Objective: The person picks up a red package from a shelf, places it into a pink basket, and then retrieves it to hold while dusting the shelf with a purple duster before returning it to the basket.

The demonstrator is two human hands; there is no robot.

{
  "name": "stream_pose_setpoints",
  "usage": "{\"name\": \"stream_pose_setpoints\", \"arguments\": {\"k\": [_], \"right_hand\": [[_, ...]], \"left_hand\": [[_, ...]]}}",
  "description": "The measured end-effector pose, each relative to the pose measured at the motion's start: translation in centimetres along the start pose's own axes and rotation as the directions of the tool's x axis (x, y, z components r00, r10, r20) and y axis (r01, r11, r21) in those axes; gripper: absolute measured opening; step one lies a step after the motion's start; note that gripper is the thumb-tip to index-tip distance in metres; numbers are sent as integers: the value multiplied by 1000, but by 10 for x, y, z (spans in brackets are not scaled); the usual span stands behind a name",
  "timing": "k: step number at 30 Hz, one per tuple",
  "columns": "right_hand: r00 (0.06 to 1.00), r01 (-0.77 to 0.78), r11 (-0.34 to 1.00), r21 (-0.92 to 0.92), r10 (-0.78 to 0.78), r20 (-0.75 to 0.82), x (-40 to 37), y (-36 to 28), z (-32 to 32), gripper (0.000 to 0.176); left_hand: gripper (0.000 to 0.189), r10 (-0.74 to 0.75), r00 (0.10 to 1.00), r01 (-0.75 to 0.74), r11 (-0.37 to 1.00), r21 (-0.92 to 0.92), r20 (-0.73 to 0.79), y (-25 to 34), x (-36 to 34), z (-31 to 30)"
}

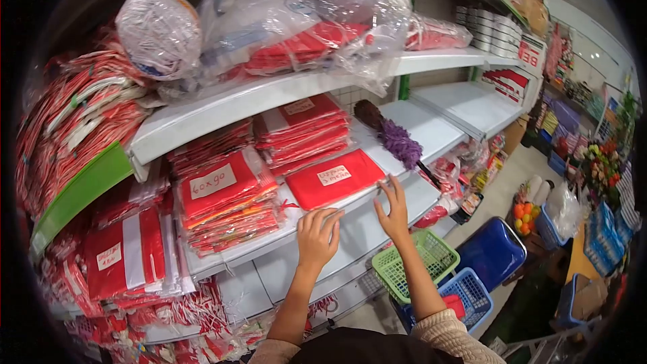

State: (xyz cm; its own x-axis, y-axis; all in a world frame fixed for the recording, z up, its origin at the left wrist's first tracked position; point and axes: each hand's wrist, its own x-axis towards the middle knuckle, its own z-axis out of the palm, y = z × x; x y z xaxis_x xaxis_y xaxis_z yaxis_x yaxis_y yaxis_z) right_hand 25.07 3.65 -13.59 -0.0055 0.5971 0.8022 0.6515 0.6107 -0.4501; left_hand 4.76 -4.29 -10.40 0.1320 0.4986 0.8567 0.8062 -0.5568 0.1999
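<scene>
A flat red cloth packet [360, 167] with a handwritten white label lies on the middle white shelf [381, 145]. My left hand [318, 234] is at the packet's front edge, its fingers loosely bent and apart, holding nothing. By the right front corner of the same packet is my right hand [393, 207], thumb and fingers spread, also with nothing in it. Behind the packet rises a stack of folded red packets [303, 131]. To its left sits another plastic-wrapped pile [226, 195], labelled "60 x 90".
A purple feather duster [397, 140] lies right of the packet. Large plastic bags [303, 20] fill the upper shelf [269, 101]. Below right stand a green basket [416, 259], a blue basket [472, 293] and a blue stool [492, 249]. More red packets [125, 256] crowd the left.
</scene>
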Motion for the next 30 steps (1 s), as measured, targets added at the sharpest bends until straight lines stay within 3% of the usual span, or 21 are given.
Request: {"name": "stream_pose_setpoints", "arguments": {"k": [6,11,15,17,22,27,28,30], "right_hand": [[993,-121,989,80,121,7,-61,-21,-46,38],[950,-284,959,-10,280,-142,-115,-13,-89,34],[845,-488,873,-14,468,-257,-171,-5,-133,33],[775,-571,821,1,539,-331,-202,-5,-155,33],[581,-759,650,-33,654,-484,-290,-20,-209,35],[291,-916,401,20,699,-653,-391,-51,-243,35],[277,-925,381,0,671,-688,-417,-56,-246,34],[106,-961,258,97,672,-733,-466,-73,-247,33]], "left_hand": [[26,155,978,-112,956,-273,142,35,-3,33],[29,271,930,-135,880,-455,250,72,-17,75],[28,398,868,-144,774,-617,297,121,-32,104],[28,472,824,-148,714,-685,314,148,-44,118],[27,598,725,18,479,-878,341,225,-81,143],[25,758,557,134,320,-938,338,298,-143,157],[24,787,519,156,295,-943,333,311,-157,157],[23,848,416,241,245,-939,328,333,-195,163]]}}
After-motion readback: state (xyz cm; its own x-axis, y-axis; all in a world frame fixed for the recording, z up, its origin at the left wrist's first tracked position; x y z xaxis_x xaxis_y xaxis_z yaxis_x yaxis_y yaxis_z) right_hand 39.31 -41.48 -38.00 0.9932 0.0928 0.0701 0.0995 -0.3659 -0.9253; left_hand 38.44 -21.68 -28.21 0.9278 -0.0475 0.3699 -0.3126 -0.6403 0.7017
